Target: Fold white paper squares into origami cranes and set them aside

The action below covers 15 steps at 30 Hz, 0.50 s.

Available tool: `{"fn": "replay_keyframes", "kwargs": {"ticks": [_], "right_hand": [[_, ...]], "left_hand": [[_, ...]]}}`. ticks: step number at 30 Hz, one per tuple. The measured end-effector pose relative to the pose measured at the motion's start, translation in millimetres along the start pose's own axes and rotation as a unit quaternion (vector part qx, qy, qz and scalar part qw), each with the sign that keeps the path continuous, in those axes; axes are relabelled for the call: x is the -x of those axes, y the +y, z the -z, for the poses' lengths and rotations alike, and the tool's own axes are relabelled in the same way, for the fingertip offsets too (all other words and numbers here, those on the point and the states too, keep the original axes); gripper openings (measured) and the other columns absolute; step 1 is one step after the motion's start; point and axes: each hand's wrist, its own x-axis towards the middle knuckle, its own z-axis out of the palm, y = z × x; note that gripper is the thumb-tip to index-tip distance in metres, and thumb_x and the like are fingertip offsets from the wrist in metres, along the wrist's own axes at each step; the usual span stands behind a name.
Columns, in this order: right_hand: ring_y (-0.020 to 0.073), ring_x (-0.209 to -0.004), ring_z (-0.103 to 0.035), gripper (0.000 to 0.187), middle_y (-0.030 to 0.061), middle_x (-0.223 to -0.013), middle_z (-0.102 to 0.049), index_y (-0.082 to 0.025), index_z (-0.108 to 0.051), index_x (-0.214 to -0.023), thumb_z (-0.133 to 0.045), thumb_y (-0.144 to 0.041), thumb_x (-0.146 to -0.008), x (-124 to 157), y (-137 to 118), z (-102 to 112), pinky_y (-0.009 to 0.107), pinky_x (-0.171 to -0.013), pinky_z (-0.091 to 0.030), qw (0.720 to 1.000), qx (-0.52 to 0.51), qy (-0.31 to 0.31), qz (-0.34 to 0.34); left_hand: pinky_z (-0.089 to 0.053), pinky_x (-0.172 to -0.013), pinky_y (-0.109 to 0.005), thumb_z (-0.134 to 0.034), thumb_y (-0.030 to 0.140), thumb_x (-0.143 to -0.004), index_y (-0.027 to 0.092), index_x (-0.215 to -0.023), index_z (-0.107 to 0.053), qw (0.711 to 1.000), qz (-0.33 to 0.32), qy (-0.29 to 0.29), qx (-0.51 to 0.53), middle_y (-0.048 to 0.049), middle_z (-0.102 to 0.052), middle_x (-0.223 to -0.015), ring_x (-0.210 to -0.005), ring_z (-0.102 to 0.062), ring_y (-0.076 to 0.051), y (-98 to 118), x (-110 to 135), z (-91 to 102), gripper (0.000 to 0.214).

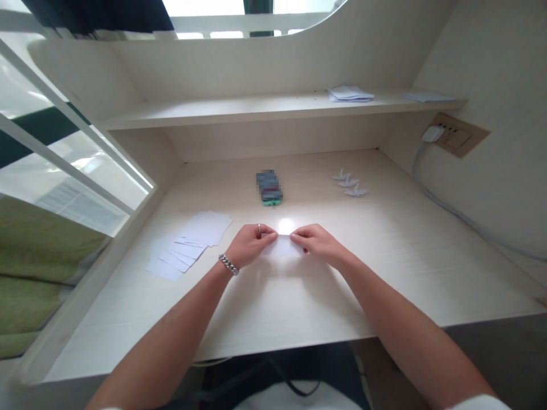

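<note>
Bare forearms (171, 336) cross the table's front edge (290, 341); left hand (251, 245) and right hand (319, 244) pinch white paper (284, 246) between them, seemingly folded.

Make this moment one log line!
left hand: pinching paper | right hand: same paper | loose sheets: left | folded shapes: right

Left hand (248, 245), one; right hand (318, 242), one. Held white paper (282, 245), one. Loose white sheets (207, 228), several, overlapping; exact number not tellable. Origami cranes (356, 193), three. Paper stack (350, 94), one. Blurred dark object (269, 185), one. Finger ring (258, 228), one. Chain-link bracelet (228, 264), one. Socket plate (464, 136), one. White plug (433, 134), one.
</note>
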Motion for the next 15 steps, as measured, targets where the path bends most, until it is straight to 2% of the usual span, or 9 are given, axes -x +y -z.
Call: {"fn": "replay_keyframes", "kwargs": {"ticks": [1, 4, 7, 11, 15], "right_hand": [[0.0117, -0.052, -0.047, 0.030, -0.0007, -0.055, -0.054, -0.013, -0.067, -0.071, -0.054, -0.037, -0.083, -7, 1, 3, 0.024, -0.051, -0.034, 1.000, -0.016, -0.012, -0.006], [0.0100, -0.049, -0.042, 0.030, -0.0018, -0.054, -0.050, -0.012, -0.068, -0.075, -0.056, -0.039, -0.081, -22, 7, 7, 0.024, -0.049, -0.032, 0.999, -0.034, -0.030, -0.011], [0.0095, -0.051, -0.043, 0.027, -0.0010, -0.058, -0.053, -0.012, -0.068, -0.080, -0.061, -0.038, -0.077, -28, 13, 6, 0.023, -0.049, -0.032, 0.996, -0.075, -0.029, -0.028], [0.0103, -0.052, -0.046, 0.024, -0.0005, -0.058, -0.054, -0.014, -0.063, -0.069, -0.065, -0.038, -0.074, -27, 17, 4, 0.023, -0.050, -0.034, 0.993, -0.101, -0.027, -0.053], [0.0108, -0.053, -0.048, 0.024, 0.0004, -0.060, -0.056, -0.014, -0.064, -0.071, -0.064, -0.037, -0.075, -25, 18, 4, 0.023, -0.051, -0.036, 0.992, -0.106, -0.028, -0.059]], "left_hand": [[-0.041, -0.053, -0.025, -0.063, 0.037, -0.076, 0.014, -0.077, -0.072, 0.998, 0.041, 0.012, 0.049, -0.0032, -0.068, -0.067, -0.060, -0.057, -0.015, -3, -4, -1.0, 0.025], [-0.042, -0.052, -0.024, -0.063, 0.037, -0.073, 0.012, -0.074, -0.070, 0.994, 0.065, 0.036, 0.082, -0.0027, -0.066, -0.065, -0.058, -0.056, -0.013, -13, -12, -7.7, 0.025], [-0.042, -0.049, -0.024, -0.063, 0.037, -0.073, 0.012, -0.073, -0.068, 0.990, 0.075, 0.040, 0.108, -0.0027, -0.065, -0.064, -0.055, -0.054, -0.013, -21, -14, -13.8, 0.026], [-0.042, -0.047, -0.023, -0.063, 0.039, -0.072, 0.013, -0.076, -0.069, 0.988, 0.078, 0.028, 0.133, -0.0025, -0.064, -0.065, -0.055, -0.055, -0.013, -25, -12, -14.9, 0.028], [-0.042, -0.052, -0.024, -0.063, 0.039, -0.074, 0.013, -0.078, -0.072, 0.993, 0.066, 0.022, 0.097, -0.0035, -0.068, -0.068, -0.059, -0.057, -0.015, -25, -10, -12.3, 0.027]]}}
